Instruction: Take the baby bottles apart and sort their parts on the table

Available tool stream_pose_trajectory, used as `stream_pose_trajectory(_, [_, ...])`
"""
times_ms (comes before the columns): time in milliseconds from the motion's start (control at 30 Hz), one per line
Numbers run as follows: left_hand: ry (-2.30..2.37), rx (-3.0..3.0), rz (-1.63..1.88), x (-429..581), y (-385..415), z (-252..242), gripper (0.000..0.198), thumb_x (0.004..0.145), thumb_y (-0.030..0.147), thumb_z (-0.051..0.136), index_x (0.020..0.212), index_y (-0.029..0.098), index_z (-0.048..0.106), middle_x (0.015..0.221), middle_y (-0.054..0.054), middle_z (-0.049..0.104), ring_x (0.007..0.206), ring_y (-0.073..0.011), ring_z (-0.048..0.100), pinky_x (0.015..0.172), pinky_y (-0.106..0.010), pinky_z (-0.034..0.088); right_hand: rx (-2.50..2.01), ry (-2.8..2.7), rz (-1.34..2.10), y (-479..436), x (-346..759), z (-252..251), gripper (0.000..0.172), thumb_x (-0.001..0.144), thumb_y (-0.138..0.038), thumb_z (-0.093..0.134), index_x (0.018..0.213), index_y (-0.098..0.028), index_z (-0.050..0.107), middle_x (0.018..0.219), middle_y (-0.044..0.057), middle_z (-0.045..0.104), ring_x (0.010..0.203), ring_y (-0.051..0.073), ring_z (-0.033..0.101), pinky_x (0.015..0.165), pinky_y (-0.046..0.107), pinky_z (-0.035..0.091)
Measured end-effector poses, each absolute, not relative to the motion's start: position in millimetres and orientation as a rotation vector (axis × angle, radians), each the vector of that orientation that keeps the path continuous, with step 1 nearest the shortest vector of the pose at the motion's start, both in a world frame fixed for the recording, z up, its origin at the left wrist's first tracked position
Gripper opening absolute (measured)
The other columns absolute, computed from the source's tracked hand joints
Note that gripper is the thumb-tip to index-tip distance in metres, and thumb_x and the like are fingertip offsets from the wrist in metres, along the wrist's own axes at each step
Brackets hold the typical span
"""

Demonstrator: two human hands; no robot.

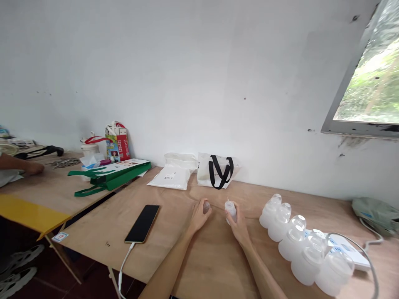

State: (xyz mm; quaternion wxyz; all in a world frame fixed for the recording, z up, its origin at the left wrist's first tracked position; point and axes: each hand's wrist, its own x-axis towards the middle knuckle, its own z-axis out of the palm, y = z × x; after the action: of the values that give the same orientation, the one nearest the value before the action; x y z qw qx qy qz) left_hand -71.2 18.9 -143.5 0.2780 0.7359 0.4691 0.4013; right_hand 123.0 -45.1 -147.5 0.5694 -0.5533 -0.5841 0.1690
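Observation:
My left hand (200, 216) is closed round a small clear domed cap (206, 206), held just above the wooden table. Across a short gap, my right hand (238, 220) grips a small frosted white plastic bottle (230, 209), upright, with a thin nozzle tip showing on top. To the right of my right hand stand several frosted bottles (289, 241) with clear domed caps on, in a slanting cluster. The lower part of the held bottle is partly hidden by my fingers.
A black phone (142, 223) on a white cable lies left. White packages (172, 176), a white bag with black handles (204, 172) and a green bag (120, 176) are farther back. A white device (350, 251) and cap (375, 214) sit right. Another person's hand (34, 167) shows far left.

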Motion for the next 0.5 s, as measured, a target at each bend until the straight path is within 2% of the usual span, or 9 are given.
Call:
stream_pose_trajectory(67, [1.233, 1.985, 1.089, -70.7, 18.2, -142.8, 0.046, 0.089, 0.027, 0.058, 0.134, 0.023, 0.055, 0.138, -0.008, 0.061, 0.131, -0.0241, 0.053, 0.115, -0.038, 0.038, -1.294, -1.38, 0.407, -44.4, 122.3, -147.7, 0.057, 0.091, -0.056, 0.058, 0.134, -0.019, 0.057, 0.125, 0.011, 0.07, 0.114, 0.03, 0.066, 0.1, 0.044, 0.051])
stream_pose_trajectory(167, [1.21, 1.992, 1.08, -70.3, 19.5, -142.9, 0.042, 0.087, 0.023, 0.058, 0.129, 0.022, 0.061, 0.133, -0.008, 0.062, 0.126, -0.0238, 0.056, 0.112, -0.037, 0.042, -1.293, -1.394, 0.425, -44.2, 121.4, -147.4, 0.058, 0.091, -0.057, 0.058, 0.136, -0.021, 0.057, 0.128, 0.01, 0.07, 0.118, 0.031, 0.064, 0.103, 0.046, 0.05])
stream_pose_trajectory(300, [1.206, 1.989, 1.074, -70.0, 21.1, -144.5, 0.04, 0.086, 0.024, 0.059, 0.126, 0.022, 0.065, 0.125, -0.009, 0.061, 0.119, -0.0242, 0.06, 0.107, -0.037, 0.046, -1.301, -1.403, 0.44, -44.1, 121.6, -146.2, 0.058, 0.092, -0.059, 0.056, 0.138, -0.022, 0.058, 0.126, 0.01, 0.07, 0.116, 0.031, 0.066, 0.102, 0.047, 0.051])
stream_pose_trajectory(500, [1.186, 1.983, 1.077, -69.1, 19.1, -147.5, 0.043, 0.084, 0.023, 0.061, 0.127, 0.024, 0.062, 0.125, -0.007, 0.062, 0.123, -0.0246, 0.057, 0.111, -0.038, 0.044, -1.33, -1.382, 0.438, -41.9, 122.7, -146.6, 0.057, 0.091, -0.058, 0.057, 0.135, -0.023, 0.059, 0.127, 0.009, 0.071, 0.112, 0.031, 0.067, 0.098, 0.045, 0.053])
